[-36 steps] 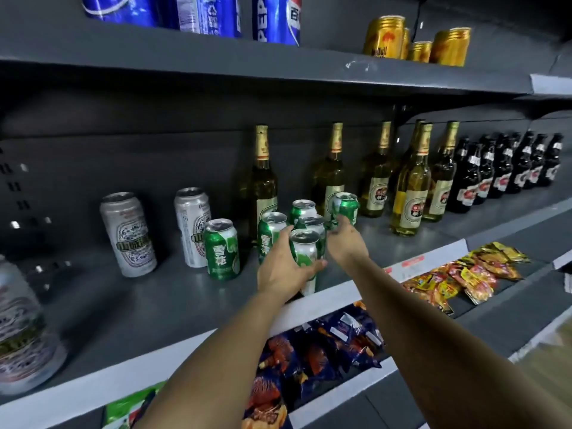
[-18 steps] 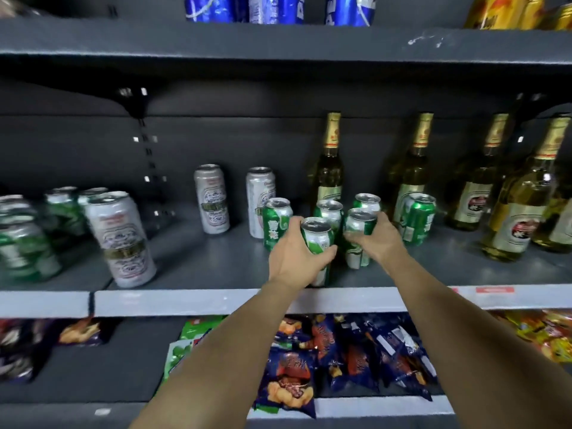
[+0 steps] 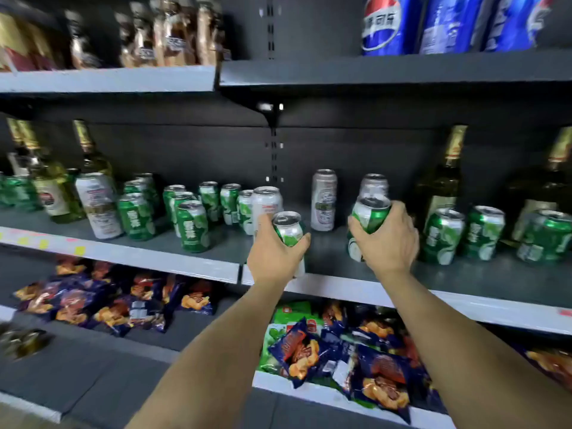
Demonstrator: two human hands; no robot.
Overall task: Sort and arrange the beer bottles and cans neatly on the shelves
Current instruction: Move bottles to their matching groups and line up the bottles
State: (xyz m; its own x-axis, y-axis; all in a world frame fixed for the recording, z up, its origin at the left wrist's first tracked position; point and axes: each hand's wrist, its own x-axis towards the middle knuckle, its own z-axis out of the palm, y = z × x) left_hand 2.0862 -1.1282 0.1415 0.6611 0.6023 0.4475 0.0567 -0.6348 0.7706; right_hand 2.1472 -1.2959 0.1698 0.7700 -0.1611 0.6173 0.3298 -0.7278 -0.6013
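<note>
My left hand [image 3: 275, 253] grips a green beer can [image 3: 289, 229] just above the front edge of the grey middle shelf [image 3: 483, 274]. My right hand [image 3: 387, 239] grips another green can [image 3: 370, 212], tilted, with a second green can [image 3: 354, 250] partly hidden under the palm. A cluster of green cans [image 3: 192, 226] stands to the left on the neighbouring shelf section. Three more green cans [image 3: 483, 232] stand to the right. Silver cans [image 3: 323, 199] stand behind my hands. Gold-foiled beer bottles [image 3: 442, 181] line the back.
Blue Pepsi cans [image 3: 383, 24] sit on the top shelf at right, brown jars [image 3: 173, 35] at left. Snack bags [image 3: 380, 376] fill the lower shelves. A white-and-red can [image 3: 99, 205] and a pale bottle [image 3: 51, 190] stand at far left.
The view has swung left, bringing the left shelf section with its green cans into sight. Both hands have lifted their cans and carried them leftward, away from the remaining green cans.
</note>
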